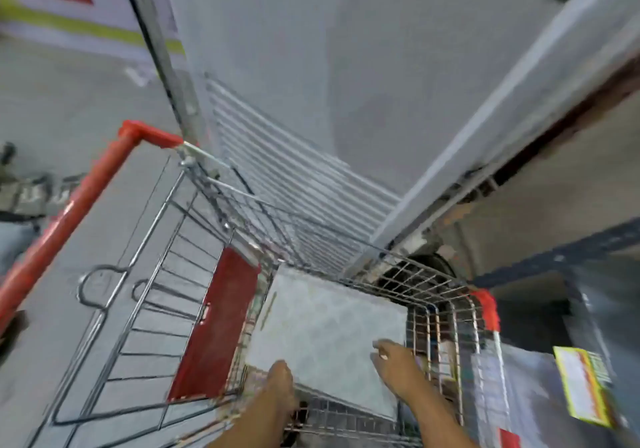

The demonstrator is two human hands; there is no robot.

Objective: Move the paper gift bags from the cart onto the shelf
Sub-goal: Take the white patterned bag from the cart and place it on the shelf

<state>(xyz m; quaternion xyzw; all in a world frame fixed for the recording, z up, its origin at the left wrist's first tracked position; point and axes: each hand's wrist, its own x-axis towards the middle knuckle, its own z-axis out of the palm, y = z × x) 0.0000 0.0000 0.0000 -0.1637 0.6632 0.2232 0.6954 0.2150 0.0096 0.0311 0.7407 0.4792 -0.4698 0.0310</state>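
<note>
Head view, lower centre: flat pale paper gift bag [325, 336] not yet out of wire cart [194, 274]; left hand [282, 383] and right hand [396, 362] on it, grip unclear; shelving pending

I look down into a wire shopping cart [194, 274] with a red handle [65, 219]. A pale grey flat paper gift bag [329, 326] lies in its basket. My left hand [282, 383] touches the bag's near edge; my right hand [396, 366] rests on its right side. A grey shelf [346, 66] rises just beyond the cart. The frame is blurred.
</note>
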